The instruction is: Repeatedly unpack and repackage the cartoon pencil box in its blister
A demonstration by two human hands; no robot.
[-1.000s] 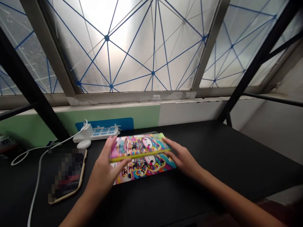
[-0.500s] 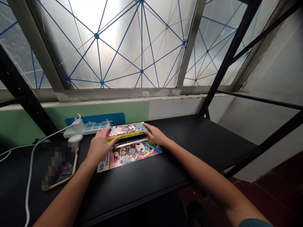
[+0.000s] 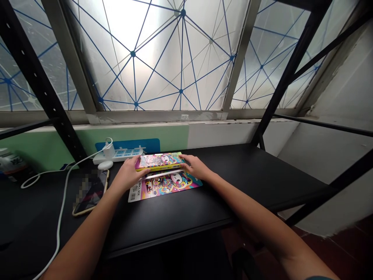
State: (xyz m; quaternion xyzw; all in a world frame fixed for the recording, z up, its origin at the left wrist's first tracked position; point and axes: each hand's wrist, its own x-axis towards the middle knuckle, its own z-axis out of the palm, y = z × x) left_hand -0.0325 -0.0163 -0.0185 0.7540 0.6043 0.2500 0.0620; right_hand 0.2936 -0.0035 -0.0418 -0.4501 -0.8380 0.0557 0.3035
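Note:
A colourful cartoon-printed pencil box (image 3: pixel 160 160) with a yellow front edge is gripped at both ends. My left hand (image 3: pixel 129 173) closes on its left end, thumb along the front edge. At the right end, my right hand (image 3: pixel 196 166) holds it with fingers on top and thumb in front. Just in front of the box, a flat printed card (image 3: pixel 171 184) marked "PENCIL BOX" lies on the black table, its rear part hidden under or behind the box. Between the two runs a pale strip (image 3: pixel 163 174).
Left of my hands lies a phone (image 3: pixel 91 194) with a gold edge. Behind it are a white power strip (image 3: pixel 125 154), a round white object (image 3: pixel 105 165) and a white cable (image 3: pixel 62 210). Black metal posts (image 3: pixel 274 89) rise at both sides. A dark bottle (image 3: pixel 14 165) stands far left.
The camera view has shifted, so the whole scene sits further right in the picture. Both hands keep their hold on the pencil box, which shows little movement on the table.

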